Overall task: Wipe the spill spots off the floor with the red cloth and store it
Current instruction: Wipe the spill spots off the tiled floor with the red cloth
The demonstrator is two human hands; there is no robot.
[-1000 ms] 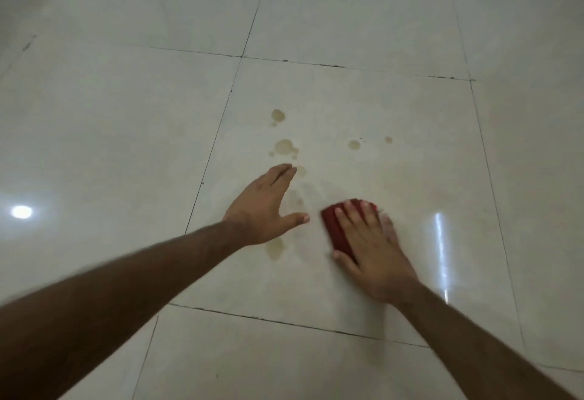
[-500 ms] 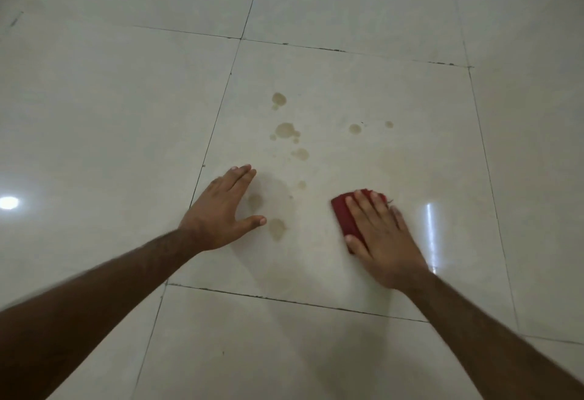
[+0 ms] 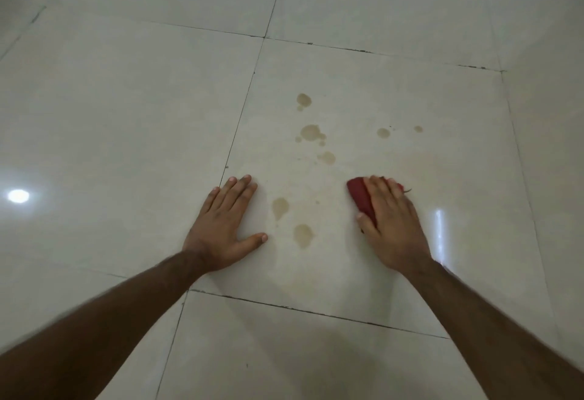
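I see my left hand (image 3: 222, 229) lying flat on the pale tiled floor (image 3: 126, 115), fingers straight, holding nothing. My right hand (image 3: 390, 225) presses the folded red cloth (image 3: 360, 199) onto the floor, fingers laid over it and thumb along its near edge. Brownish spill spots (image 3: 303, 233) lie between my hands, and more sit farther ahead.

Both bare forearms are stretched forward, the left hand (image 3: 222, 231) laid flat with fingers straight and thumb spread, the right hand (image 3: 390, 224) pressed palm-down, fingers extended together.
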